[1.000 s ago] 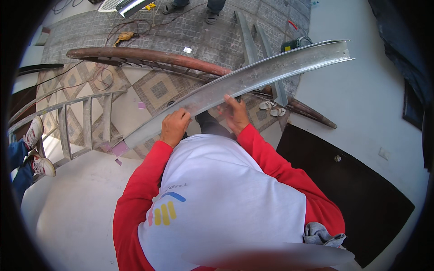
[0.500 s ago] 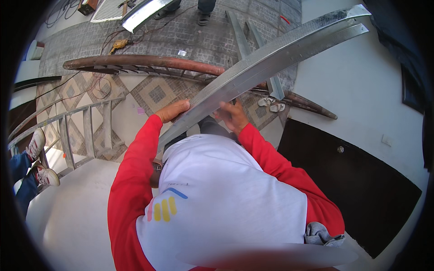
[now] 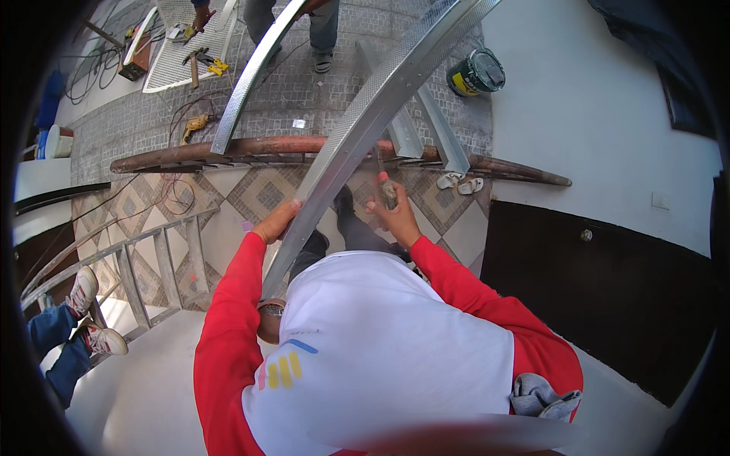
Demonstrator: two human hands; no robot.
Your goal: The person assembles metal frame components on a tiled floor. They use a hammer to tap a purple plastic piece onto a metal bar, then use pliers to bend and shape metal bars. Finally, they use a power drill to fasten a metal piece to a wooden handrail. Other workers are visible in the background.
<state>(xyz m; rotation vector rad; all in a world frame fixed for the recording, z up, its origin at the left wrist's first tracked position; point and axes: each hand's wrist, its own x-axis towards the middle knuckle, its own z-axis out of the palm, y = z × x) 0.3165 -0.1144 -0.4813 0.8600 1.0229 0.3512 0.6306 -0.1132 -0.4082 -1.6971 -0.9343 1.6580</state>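
A long galvanized metal stud slants from beside my waist up to the upper right, past the top of the view. My left hand is closed on its near part, thumb along the edge. My right hand is just right of the stud, apart from it. Its fingers are wrapped round what looks like a screwdriver with a worn handle and a red band, its thin shaft pointing away from me. Part of the handle is hidden by the fingers.
A red-brown railing crosses ahead. Beyond it are more metal studs, a yellow drill, a dark bucket and a co-worker's legs. A ladder and another person's shoes are at left; a dark door is at right.
The stud has swung to a steeper slant, its far end now beyond the top edge. My right hand has come away from it, and the screwdriver shows. The view has shifted, revealing the bucket.
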